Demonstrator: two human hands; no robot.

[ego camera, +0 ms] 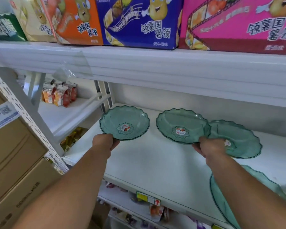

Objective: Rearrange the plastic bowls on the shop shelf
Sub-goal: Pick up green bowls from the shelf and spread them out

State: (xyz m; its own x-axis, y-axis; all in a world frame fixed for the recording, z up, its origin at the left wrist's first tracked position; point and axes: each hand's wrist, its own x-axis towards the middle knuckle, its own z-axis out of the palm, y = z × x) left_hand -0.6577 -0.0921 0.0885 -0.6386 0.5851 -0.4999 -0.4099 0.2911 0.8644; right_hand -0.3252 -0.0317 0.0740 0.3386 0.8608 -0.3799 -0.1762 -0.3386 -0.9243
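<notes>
My left hand (104, 142) grips the near rim of a translucent green scalloped plastic bowl (124, 121) and holds it tilted above the left part of the white shelf (155, 162). My right hand (210, 149) grips the near rim of a second green bowl (182, 124), also tilted toward me. Each bowl has a small sticker in its middle. A third green bowl (238, 139) lies on the shelf just right of and partly behind the second. A fourth green bowl (224, 195) lies at the shelf's front right, partly hidden by my right forearm.
Colourful snack cartons (139, 22) line the shelf above, whose white edge (172, 68) overhangs the bowls. Cardboard boxes (15, 154) stand at the left beside a perforated upright (28, 118). Snack packets (59, 96) sit on a neighbouring shelf; more packets (155, 210) lie below.
</notes>
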